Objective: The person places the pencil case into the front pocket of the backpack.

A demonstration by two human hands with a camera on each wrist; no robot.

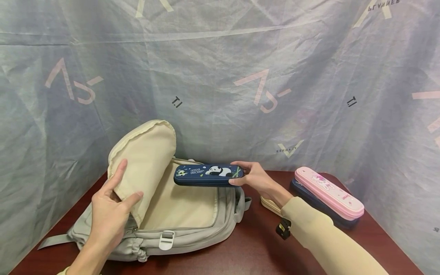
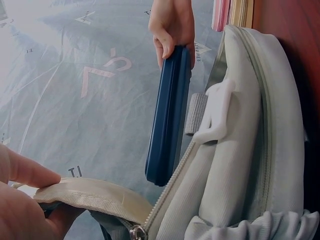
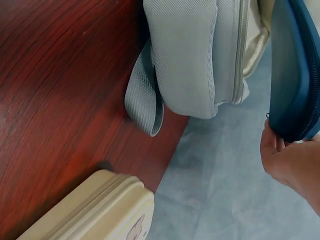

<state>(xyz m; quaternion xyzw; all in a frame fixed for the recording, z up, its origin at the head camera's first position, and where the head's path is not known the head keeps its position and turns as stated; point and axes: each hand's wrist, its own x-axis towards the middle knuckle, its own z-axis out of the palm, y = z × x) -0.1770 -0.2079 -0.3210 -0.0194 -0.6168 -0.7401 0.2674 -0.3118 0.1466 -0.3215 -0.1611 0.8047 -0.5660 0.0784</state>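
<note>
A grey backpack lies on the table with its zipped front panel folded back, showing a cream lining. My left hand grips the edge of that raised flap, thumb on the lining side. In my right hand is a navy pencil case with a panda print, held by its right end above the opening of the bag. The left wrist view shows the pencil case edge-on, apart from the zipper. From the right wrist, fingers pinch the end of the case.
Right of the bag, a pink pencil case rests on another navy case. A cream pencil case lies partly hidden behind my right forearm. The reddish-brown table meets a grey printed cloth behind.
</note>
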